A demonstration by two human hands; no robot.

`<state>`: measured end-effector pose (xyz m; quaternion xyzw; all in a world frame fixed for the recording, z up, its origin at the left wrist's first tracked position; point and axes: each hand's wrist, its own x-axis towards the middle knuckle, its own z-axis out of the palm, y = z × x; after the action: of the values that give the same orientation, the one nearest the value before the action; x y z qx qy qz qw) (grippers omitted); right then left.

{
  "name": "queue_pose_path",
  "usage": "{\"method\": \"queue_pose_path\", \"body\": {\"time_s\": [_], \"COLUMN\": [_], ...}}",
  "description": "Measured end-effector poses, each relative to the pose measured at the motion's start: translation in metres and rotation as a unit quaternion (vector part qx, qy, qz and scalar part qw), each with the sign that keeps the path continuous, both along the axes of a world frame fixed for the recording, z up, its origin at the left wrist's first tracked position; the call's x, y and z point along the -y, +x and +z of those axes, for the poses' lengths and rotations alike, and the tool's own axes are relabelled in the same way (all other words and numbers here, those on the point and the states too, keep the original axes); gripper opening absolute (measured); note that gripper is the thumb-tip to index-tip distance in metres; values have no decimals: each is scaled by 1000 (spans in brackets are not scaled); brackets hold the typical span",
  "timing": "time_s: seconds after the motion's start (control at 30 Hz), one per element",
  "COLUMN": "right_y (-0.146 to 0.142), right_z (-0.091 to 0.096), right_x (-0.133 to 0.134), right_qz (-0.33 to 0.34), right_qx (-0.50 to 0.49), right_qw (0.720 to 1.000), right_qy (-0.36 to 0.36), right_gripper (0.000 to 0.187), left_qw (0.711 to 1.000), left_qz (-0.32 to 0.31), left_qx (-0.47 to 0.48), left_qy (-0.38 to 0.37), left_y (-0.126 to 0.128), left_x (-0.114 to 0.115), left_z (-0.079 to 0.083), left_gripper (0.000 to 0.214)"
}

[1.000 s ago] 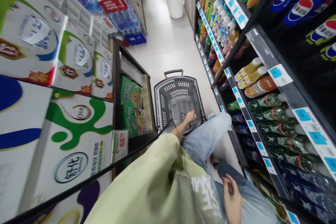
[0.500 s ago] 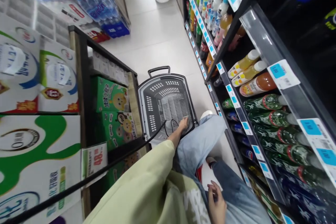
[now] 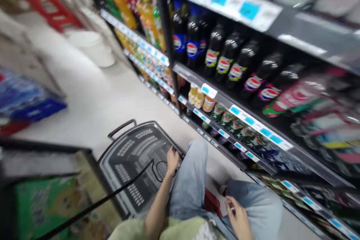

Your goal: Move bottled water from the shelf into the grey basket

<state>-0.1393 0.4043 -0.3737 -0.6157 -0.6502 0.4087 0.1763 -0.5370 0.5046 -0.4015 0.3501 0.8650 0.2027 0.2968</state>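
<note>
I am crouched in a shop aisle in light blue jeans. My left hand [image 3: 172,158] is closed over the near rim of a grey plastic shopping basket [image 3: 132,157] that stands on the floor with nothing visible inside. A thin black cable [image 3: 112,194] runs from the lower left to that hand. My right hand [image 3: 239,215] rests on my right thigh with its fingers loosely curled and nothing in them. The picture is blurred by motion.
Drink shelves [image 3: 225,67] with cola bottles, green bottles and blue price tags fill the right side. A white bucket [image 3: 91,47] stands further down the aisle on the pale floor. Green cartons [image 3: 50,202] sit at lower left, packs of water [image 3: 25,99] at left.
The view has swung sharply right toward the drink shelves and blurred. My left hand has stayed on the basket rim and my right hand on my thigh.
</note>
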Motion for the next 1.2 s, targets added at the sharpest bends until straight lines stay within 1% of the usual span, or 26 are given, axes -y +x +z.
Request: {"method": "queue_pose_path", "body": {"time_s": [0.03, 0.07, 0.1, 0.13, 0.17, 0.2, 0.23, 0.27, 0.33, 0.4, 0.47, 0.5, 0.53, 0.6, 0.67, 0.73, 0.8, 0.87, 0.93, 1.0, 1.07, 1.13, 1.2], "right_y": [-1, -2, -3, -5, -7, -9, -12, -15, -19, -19, -14, -9, -3, 10, 21, 29, 33, 34, 34, 33, 30, 25, 19], "right_z": [-2, -3, -3, -3, -3, -2, 0, 3, 13, 32, 60, 77, 96, 139, 184, 230, 274, 312, 345, 368, 383, 390, 392], "right_x": [0, -1, -2, -3, -5, -6, -9, -12, -21, -34, -52, -62, -73, -96, -119, -142, -165, -190, -214, -236, -253, -265, -272], "right_qz": [-8, -19, -29, -38, -42, -45, -45, -47, -58, -77, -97, -111, -118, -133, -137, -141, -139, -146, -171, -194, -214, -226, -227], "right_qx": [-5, -9, -14, -20, -26, -31, -36, -39, -41, -40, -39, -36, -35, -20, 0, 25, 65, 103, 142, 185, 229, 275, 320], "right_qw": [1000, 999, 997, 996, 994, 992, 989, 987, 982, 975, 967, 962, 956, 942, 929, 909, 899, 886, 870, 861, 855, 851, 843], "right_qy": [21, 42, 63, 84, 102, 118, 133, 148, 177, 207, 232, 248, 267, 307, 345, 390, 411, 428, 439, 433, 413, 386, 367], "right_gripper": [54, 50, 47, 45, 43, 41, 40, 38, 36, 33, 33, 34, 35, 38, 40, 43, 49, 54, 60, 66, 70, 71, 69], "left_qw": [1000, 997, 990, 983, 975, 968, 960, 951, 928, 892, 864, 859, 860, 866, 860, 844, 826, 813, 810, 811, 810, 807, 803], "left_qz": [0, 24, 28, 12, -25, -81, -143, -212, -339, -437, -489, -497, -496, -486, -496, -524, -553, -571, -575, -574, -575, -578, -582], "left_qx": [-16, -23, -20, -9, 5, 18, 25, 24, -19, -85, -118, -120, -118, -115, -118, -116, -111, -111, -114, -116, -118, -122, -127], "left_qy": [20, 75, 134, 185, 220, 238, 241, 223, 151, 79, 19, 0, -8, 0, 14, 10, 0, -7, -9, -10, -14, -17, -17], "left_y": [0, 2, 5, 10, 17, 26, 37, 49, 74, 95, 108, 112, 114, 115, 115, 115, 116, 116, 116, 115, 115, 113, 113], "left_x": [2, 5, 9, 14, 19, 23, 28, 31, 36, 37, 34, 31, 27, 19, 14, 12, 13, 14, 14, 14, 13, 13, 13], "left_z": [5, 9, 12, 14, 16, 19, 22, 27, 40, 55, 70, 76, 80, 84, 81, 76, 71, 67, 66, 65, 64, 63, 60], "left_gripper": [53, 56, 58, 58, 57, 55, 52, 50, 45, 42, 41, 42, 43, 43, 41, 39, 37, 37, 37, 39, 41, 42, 42]}}
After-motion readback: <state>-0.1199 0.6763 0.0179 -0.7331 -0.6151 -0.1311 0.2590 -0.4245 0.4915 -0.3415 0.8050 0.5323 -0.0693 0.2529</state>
